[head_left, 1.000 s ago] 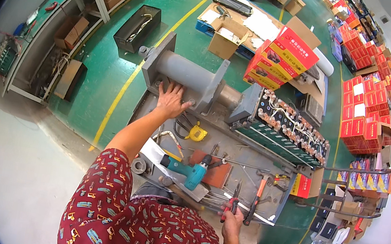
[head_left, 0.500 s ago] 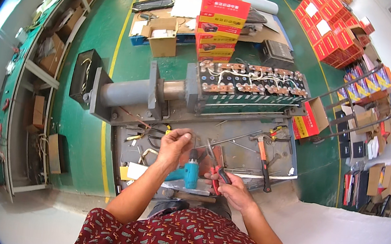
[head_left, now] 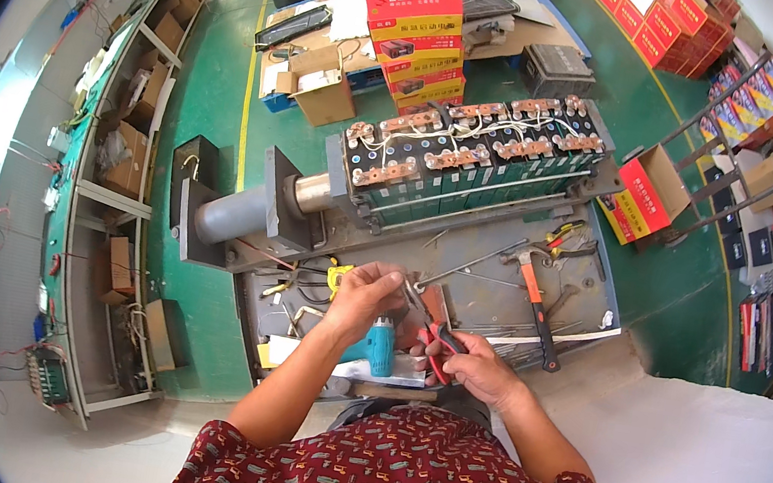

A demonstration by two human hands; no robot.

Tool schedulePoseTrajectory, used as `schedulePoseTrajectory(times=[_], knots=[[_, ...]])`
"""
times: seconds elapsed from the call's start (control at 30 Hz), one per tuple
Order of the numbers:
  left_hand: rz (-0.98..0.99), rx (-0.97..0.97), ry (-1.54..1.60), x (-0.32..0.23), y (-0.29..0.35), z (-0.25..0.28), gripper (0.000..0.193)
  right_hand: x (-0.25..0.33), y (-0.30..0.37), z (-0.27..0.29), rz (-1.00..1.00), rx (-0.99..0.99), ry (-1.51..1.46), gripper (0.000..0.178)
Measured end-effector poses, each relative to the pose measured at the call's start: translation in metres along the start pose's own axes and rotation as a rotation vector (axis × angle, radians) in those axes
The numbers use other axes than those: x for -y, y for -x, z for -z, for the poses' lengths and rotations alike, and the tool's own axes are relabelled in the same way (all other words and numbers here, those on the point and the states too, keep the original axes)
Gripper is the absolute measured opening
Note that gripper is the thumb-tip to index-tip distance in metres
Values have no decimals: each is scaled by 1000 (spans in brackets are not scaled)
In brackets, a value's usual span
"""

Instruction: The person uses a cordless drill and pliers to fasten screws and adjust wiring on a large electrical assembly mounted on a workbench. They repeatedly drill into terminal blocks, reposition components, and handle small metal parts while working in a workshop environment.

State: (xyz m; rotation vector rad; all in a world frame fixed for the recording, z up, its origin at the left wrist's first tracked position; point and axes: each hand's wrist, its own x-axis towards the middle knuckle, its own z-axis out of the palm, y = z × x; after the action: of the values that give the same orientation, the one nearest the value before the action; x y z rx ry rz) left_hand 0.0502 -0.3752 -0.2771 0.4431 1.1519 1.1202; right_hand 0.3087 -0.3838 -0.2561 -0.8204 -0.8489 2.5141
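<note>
My right hand [head_left: 485, 372] grips pliers with red and black handles [head_left: 443, 338]. Their jaws point up and left, close to the fingertips of my left hand [head_left: 366, 298]. The left fingers are pinched together; whatever is between them is too small or hidden to name. Below the left hand a teal power drill [head_left: 378, 348] lies on the grey metal bench [head_left: 481, 308]. Beyond both hands is a block of green-sided battery cells [head_left: 475, 183] with copper links and white wires on top, resting against a grey press cylinder [head_left: 235, 216].
An orange-and-black hammer [head_left: 534, 296] lies on the bench's right side, near yellow-handled pliers [head_left: 564, 236] and thin metal rods. A yellow tape measure [head_left: 337, 276] is beside my left hand. Red and yellow cartons [head_left: 415, 36] stand behind the cells. Shelving [head_left: 118, 198] runs along the left.
The view has turned and shifted. My left hand has come closer to the pliers' jaws, its fingers still pinched. My right hand keeps its grip on the pliers.
</note>
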Motion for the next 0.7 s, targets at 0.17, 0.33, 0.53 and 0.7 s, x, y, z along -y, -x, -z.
schedulePoseTrajectory(times=[0.17,0.33,0.53,0.7], knots=[[11,4,-17,-1,-6,-22,18,10,6,27,-10,-20,105,49],[-1,45,-118,4,-10,-29,20,21,13,44,-75,28,100,51],[-97,23,-243,17,0,-25,17,10,16,54,-72,-17,106,45],[-71,-9,-1412,89,28,84,60,2,20,68,74,-188,-131,11]])
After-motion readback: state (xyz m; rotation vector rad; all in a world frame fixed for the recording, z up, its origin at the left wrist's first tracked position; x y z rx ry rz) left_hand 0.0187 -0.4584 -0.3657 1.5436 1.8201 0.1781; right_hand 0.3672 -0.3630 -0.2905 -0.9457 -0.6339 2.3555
